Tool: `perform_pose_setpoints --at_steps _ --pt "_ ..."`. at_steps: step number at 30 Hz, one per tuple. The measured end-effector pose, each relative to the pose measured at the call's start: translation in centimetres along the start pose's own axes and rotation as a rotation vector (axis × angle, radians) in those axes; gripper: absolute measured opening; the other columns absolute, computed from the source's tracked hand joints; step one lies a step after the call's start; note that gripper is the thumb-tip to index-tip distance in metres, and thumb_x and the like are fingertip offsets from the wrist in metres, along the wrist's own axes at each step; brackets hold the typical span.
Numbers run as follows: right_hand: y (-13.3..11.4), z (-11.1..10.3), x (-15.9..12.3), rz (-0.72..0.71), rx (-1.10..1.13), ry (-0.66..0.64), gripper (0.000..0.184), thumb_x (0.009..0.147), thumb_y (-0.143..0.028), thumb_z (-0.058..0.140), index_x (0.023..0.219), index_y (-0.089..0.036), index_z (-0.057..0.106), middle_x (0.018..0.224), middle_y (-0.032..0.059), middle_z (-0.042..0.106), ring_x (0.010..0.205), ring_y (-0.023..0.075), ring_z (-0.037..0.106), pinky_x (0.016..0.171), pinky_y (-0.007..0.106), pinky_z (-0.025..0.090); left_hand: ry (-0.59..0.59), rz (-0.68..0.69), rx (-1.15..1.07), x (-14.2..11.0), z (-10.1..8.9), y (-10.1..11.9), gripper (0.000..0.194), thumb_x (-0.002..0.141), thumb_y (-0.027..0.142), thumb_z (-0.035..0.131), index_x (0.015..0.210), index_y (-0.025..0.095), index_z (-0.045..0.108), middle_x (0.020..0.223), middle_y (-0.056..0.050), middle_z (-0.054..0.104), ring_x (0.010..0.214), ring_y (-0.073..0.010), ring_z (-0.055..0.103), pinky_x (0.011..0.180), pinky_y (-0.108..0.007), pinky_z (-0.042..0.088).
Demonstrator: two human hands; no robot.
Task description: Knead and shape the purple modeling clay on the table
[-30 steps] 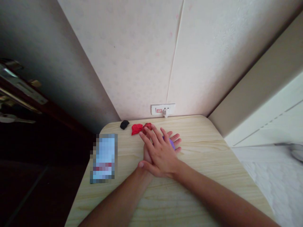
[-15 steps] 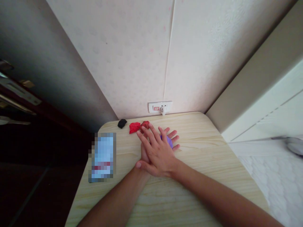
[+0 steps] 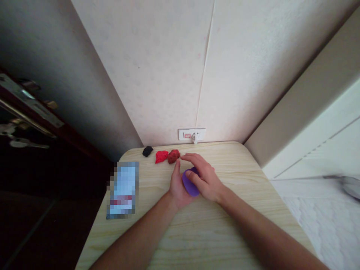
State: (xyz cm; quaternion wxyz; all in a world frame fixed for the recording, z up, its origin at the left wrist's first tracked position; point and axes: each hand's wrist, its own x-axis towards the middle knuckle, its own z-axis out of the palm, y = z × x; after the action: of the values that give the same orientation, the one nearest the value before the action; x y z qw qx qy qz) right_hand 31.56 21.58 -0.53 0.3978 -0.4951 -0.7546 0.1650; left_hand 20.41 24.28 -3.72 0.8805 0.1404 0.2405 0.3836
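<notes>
A flattened purple piece of modelling clay (image 3: 191,186) lies on the upturned palm of my left hand (image 3: 178,189), whose thumb points up and away. Its other fingers are mostly hidden behind the clay and my right hand. From the right, my right hand (image 3: 208,178) arches over the clay, with its thumb across the clay's surface and its fingers stretched toward the left thumb. Just beyond the fingertips sits a brownish-red lump of clay (image 3: 173,156). Beside it are a bright red lump (image 3: 161,156) and a small black lump (image 3: 147,151).
A pixelated flat rectangular thing (image 3: 123,189) lies at the left of the pale wooden tabletop (image 3: 180,240). A wall socket (image 3: 192,134) with a plug is just above the back edge. On the left is a dark door edge with keys (image 3: 25,142); a white quilted surface (image 3: 303,217) is on the right.
My right hand has lifted from lying flat across the left and turned onto its side, uncovering the purple clay. The left fingers that showed beyond it are now mostly hidden.
</notes>
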Motion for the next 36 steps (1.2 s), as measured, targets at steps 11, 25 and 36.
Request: perform_pose_setpoints --at_steps 11,25,36 --pt "3.5 0.0 -0.4 0.463 0.56 0.268 0.028 0.081 -0.045 0.076 0.084 -0.019 0.066 0.076 0.0022 0.068 0.065 0.0158 0.061 0.058 0.026 0.049 -0.104 -0.05 -0.083 0.6 -0.1 0.9 0.072 0.092 0.071 0.042 0.116 0.008 0.069 0.111 -0.019 0.075 0.119 -0.0331 0.064 0.101 -0.044 0.049" --pt "3.6 2.6 -1.3 0.545 0.424 0.186 0.054 0.085 -0.05 0.068 0.124 -0.019 0.048 0.074 0.0023 0.071 0.053 0.0186 0.062 0.053 0.034 0.055 -0.073 0.013 -0.178 0.9 -1.1 3.1 0.079 0.093 0.065 0.041 0.141 0.004 0.054 0.138 -0.022 0.063 0.133 -0.0337 0.056 0.11 -0.043 0.043" --pt "0.1 3.8 0.0 0.033 -0.358 0.053 0.071 0.099 -0.055 0.035 0.156 -0.013 0.03 0.16 0.0179 0.034 0.152 0.0365 0.021 0.121 0.06 0.021 -0.297 -0.082 -0.121 0.7 -0.5 0.0 0.064 0.093 0.067 0.037 0.137 0.027 0.061 0.151 -0.007 0.052 0.15 -0.0317 0.033 0.12 -0.048 0.026"
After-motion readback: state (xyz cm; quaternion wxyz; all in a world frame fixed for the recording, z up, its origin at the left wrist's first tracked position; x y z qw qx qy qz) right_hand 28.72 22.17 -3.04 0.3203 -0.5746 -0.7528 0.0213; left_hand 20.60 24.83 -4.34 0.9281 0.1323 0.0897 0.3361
